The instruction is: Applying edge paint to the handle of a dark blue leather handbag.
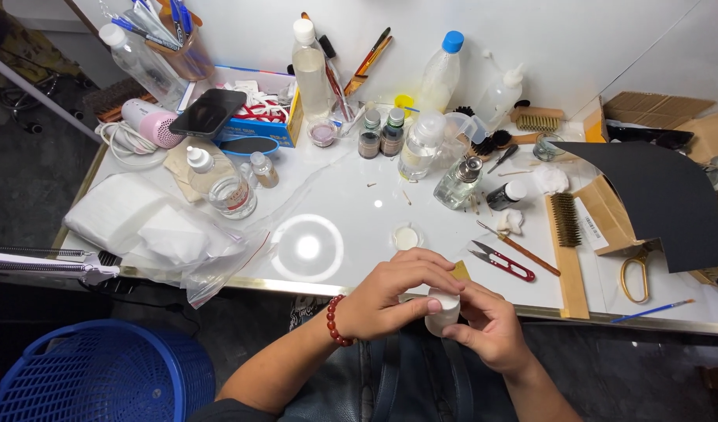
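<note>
1. Head view: both hands at the near table (359, 195) edge, over the lap. Right hand (492, 328) cups a small white jar (442, 311) from below, fingers wrapped round it.
2. Left hand (390, 293), w/ red bead bracelet (337, 320), sits on the jar's top, fingers pinched narrow – gripping the lid or rim, can't tell which.
3. Jar is off the table, held between the two hands. A small round white lid (407, 237) lies on the table just beyond.
4. Risk: jar hangs over the lap, not the table – a slip would prob. spill contents on the jeans.
5. Red snips (503, 263) and long brush (566, 254) lie near the right hand; a stray elbow could knock them off.
</note>
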